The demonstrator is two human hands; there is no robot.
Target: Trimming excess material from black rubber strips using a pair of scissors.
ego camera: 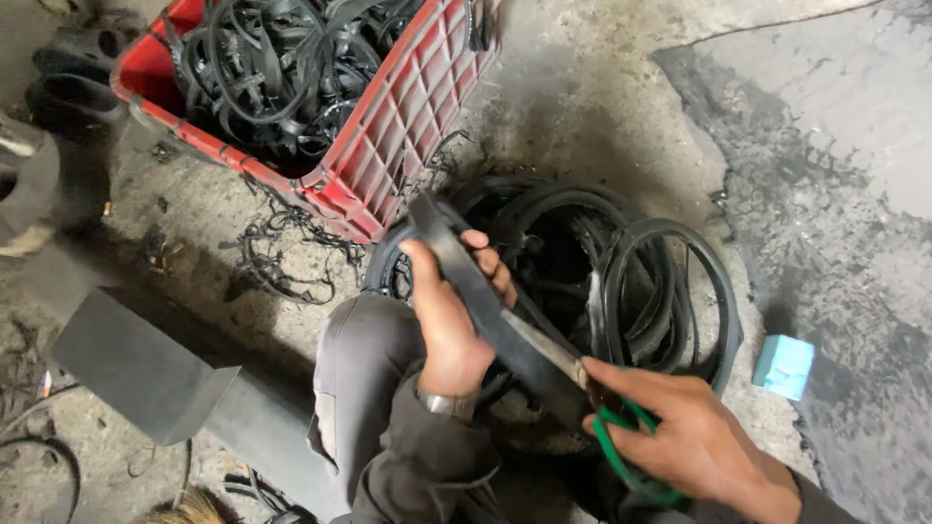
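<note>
Black rubber strip (476, 286), flat and wide, held slanting from upper left to lower right above the knee. Left hand (449, 315) wrapped around its upper stretch, fingers curled over the far edge, thumb on the near side. Right hand (694, 442) closed through the green handles of scissors (582, 374), blades lying along the strip's lower end, metal touching rubber. Grey trouser knee (364, 374) just under the left hand.

Directly behind the strip, on the concrete floor (602, 87), a heap of black rubber rings (641, 281), coiled and overlapping. Toward the upper left of the floor, a red plastic crate (398, 126), tilted, filled with tangled black rubber pieces. Thin black trimmings (282, 252) scattered just below the crate. At the right, well apart from the rings, a small light-blue block (782, 366). At the lower left, a grey flat slab (136, 364).
</note>
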